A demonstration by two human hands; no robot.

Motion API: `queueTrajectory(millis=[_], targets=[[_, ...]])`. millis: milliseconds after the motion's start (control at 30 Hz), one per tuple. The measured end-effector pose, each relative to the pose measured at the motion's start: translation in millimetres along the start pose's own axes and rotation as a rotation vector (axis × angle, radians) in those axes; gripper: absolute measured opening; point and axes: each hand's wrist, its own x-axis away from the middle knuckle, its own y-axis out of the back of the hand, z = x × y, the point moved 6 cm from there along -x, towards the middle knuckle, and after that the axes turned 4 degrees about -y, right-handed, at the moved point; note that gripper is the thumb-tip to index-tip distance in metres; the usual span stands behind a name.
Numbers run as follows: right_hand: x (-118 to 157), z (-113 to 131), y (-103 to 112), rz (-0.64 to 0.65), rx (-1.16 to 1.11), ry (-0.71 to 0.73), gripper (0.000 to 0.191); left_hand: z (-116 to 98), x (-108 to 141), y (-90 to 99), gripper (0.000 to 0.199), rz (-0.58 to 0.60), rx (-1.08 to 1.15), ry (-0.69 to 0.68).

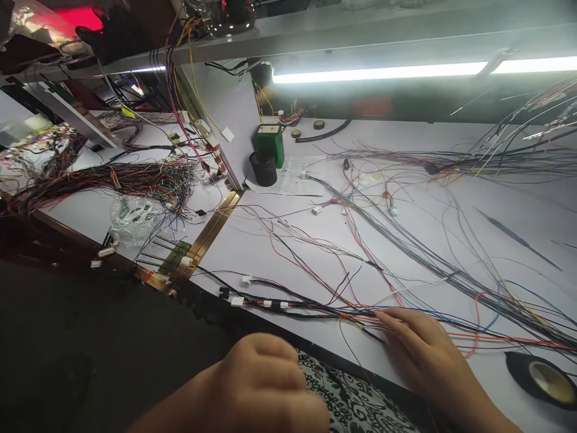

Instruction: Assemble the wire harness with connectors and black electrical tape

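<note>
A wire harness [311,304] of black-sleeved and loose coloured wires runs along the front of the white table, ending at the left in small white connectors [237,301] and a black one. My right hand [424,340] is closed on the harness, its fingertips pressed together at the wires and its palm side hidden. My left hand [270,385] is a curled fist in front of the table edge, slightly smeared and apart from the harness. Whatever may be in its fingers is hidden.
A roll of black tape [541,379] lies at the right. Long wire bundles [406,240] cross the table. Behind stand a black cup [263,168] and a green box [270,141]. A screwdriver-like tool [518,237] lies right. At the left edge a pronged green fixture [174,258] juts out.
</note>
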Motion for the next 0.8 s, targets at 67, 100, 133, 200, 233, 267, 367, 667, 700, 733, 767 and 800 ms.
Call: queueTrajectory(millis=[67,100,133,200,233,267,367,667,700,733,767,800], targets=[[-2.9,-3.0,3.4,0.007,0.012,0.018,0.040,19.1,-16.0,-5.4,0.025,-0.038,0.000,-0.024],[-4.9,-4.8,5.2,0.016,0.020,0.026,0.039,32.3,-20.2,-10.8,0.025,-0.062,-0.029,0.027],[-7.4,-6.7,7.2,0.024,0.030,0.034,0.039,46.6,-21.8,-19.4,0.026,-0.056,-0.082,0.105],[-13.8,-10.1,12.9,0.017,0.056,0.050,0.037,72.1,-18.1,-44.1,0.033,0.040,-0.210,0.246],[-17.5,-11.4,15.7,0.009,0.070,0.059,0.037,82.5,-14.1,-57.7,0.042,0.106,-0.267,0.297],[-21.3,-12.5,18.1,0.004,0.084,0.069,0.037,91.2,-9.7,-71.2,0.053,0.173,-0.309,0.332],[-33.2,-16.2,21.1,0.018,0.124,0.086,0.037,109.4,2.6,-104.3,0.075,0.333,-0.360,0.397],[-88.2,-50.7,51.3,-0.028,0.200,0.099,0.033,127.7,16.1,-129.7,0.080,0.427,-0.392,0.478],[-97.5,-53.9,59.6,-0.041,0.211,0.107,0.033,129.4,17.4,-129.4,0.080,0.405,-0.417,0.450],[-106.9,-56.3,68.2,-0.050,0.225,0.114,0.032,131.0,18.8,-129.4,0.082,0.376,-0.448,0.407],[-116.3,-57.7,76.8,-0.057,0.242,0.124,0.032,132.4,20.3,-129.8,0.082,0.337,-0.486,0.352],[-125.2,-58.1,85.2,-0.061,0.261,0.135,0.030,133.4,22.0,-130.8,0.081,0.293,-0.530,0.288]])
